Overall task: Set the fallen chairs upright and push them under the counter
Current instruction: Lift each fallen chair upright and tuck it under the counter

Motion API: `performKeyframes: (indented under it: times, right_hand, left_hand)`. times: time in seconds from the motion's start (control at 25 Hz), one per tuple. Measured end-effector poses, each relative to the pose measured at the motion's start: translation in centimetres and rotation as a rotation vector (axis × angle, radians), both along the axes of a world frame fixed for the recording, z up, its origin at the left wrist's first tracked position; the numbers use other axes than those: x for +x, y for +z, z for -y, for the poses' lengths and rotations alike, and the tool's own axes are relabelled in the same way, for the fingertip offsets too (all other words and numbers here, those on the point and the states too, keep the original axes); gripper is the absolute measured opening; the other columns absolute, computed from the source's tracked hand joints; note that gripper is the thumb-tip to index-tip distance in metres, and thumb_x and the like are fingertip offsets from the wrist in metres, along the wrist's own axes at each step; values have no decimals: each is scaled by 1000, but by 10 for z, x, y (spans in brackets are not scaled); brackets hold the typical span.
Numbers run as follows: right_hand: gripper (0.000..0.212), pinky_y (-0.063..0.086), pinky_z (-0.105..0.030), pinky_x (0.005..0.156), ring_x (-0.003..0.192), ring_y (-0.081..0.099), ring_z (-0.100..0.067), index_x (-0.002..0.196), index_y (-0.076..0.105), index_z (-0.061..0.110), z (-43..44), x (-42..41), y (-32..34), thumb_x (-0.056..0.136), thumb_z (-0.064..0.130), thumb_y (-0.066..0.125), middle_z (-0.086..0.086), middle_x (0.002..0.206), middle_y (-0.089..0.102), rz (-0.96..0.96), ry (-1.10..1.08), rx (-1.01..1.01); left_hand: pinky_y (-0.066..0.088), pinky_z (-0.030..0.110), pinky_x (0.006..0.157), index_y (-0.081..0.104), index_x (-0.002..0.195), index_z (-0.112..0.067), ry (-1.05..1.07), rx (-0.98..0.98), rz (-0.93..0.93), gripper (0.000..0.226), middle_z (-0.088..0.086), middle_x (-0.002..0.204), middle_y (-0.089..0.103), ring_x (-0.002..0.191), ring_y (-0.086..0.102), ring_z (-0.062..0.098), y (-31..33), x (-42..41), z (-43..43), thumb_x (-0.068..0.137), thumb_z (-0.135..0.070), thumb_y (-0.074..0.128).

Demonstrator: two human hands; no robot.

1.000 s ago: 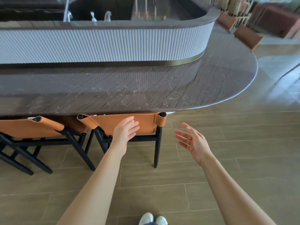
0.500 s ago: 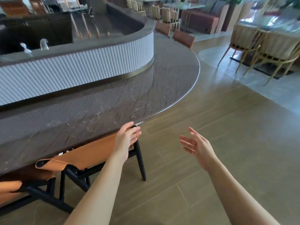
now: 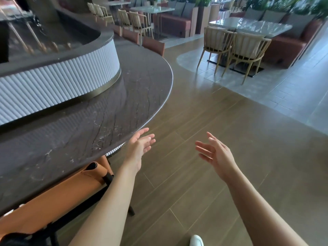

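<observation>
An upright tan-backed chair (image 3: 67,192) stands tucked beneath the dark stone counter (image 3: 99,125) at lower left, its backrest running lengthwise along the counter's edge from lower left to upper right, back facing out toward the wood-look floor (image 3: 204,192). The left hand (image 3: 138,148) hangs in the air just past the counter's curved rim, fingers straight and spread, holding nothing; half a second earlier it rested on the top corner of that backrest. The right hand (image 3: 218,155) hovers apart over the floor, palm turned inward, fingers loosely splayed and empty, as before. The view has swung right, bringing pale dining chairs (image 3: 248,45) into sight.
</observation>
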State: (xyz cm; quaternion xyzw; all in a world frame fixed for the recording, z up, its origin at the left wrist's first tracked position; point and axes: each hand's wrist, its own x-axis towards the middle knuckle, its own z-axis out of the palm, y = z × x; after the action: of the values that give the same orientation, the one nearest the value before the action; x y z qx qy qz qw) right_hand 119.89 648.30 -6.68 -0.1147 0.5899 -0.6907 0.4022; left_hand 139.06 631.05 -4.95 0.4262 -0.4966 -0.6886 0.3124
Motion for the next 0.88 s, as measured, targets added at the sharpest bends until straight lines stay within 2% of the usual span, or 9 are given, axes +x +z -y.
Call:
performKeyframes:
  times: [0.2, 0.48, 0.72, 0.88]
  right_hand:
    - [34, 51, -38, 86, 102, 71, -23, 129, 57, 36, -17, -91, -1, 99, 23, 49, -6, 108, 74, -31, 0, 40]
    - [28, 52, -36, 83, 102, 70, -23, 120, 63, 36, -20, -178, -10, 98, 25, 50, -5, 108, 75, -19, -13, 64]
    - [29, 51, -39, 91, 102, 71, -22, 123, 61, 35, 11, -247, -18, 99, 24, 49, -5, 107, 75, -29, -32, 85]
    - [27, 52, -38, 88, 102, 71, -23, 120, 63, 33, 54, -303, -25, 99, 25, 49, -5, 108, 75, -40, -45, 83]
  left_hand:
    - [50, 35, 93, 65, 110, -26, -22, -11, -4, 28, 2, 103, 74, 99, 70, 19, 6, -93, -7, 91, -8, 56]
    - [48, 39, 98, 63, 115, -22, -36, 19, -2, 28, 4, 106, 73, 100, 70, 19, 0, -185, -5, 92, -9, 56]
    - [48, 39, 99, 64, 113, -23, -70, 29, 15, 26, 4, 105, 73, 99, 70, 19, -10, -261, 34, 92, -9, 56]
    - [49, 38, 98, 64, 112, -24, -103, 31, 28, 25, 2, 104, 74, 98, 70, 17, -23, -319, 82, 92, -11, 55]
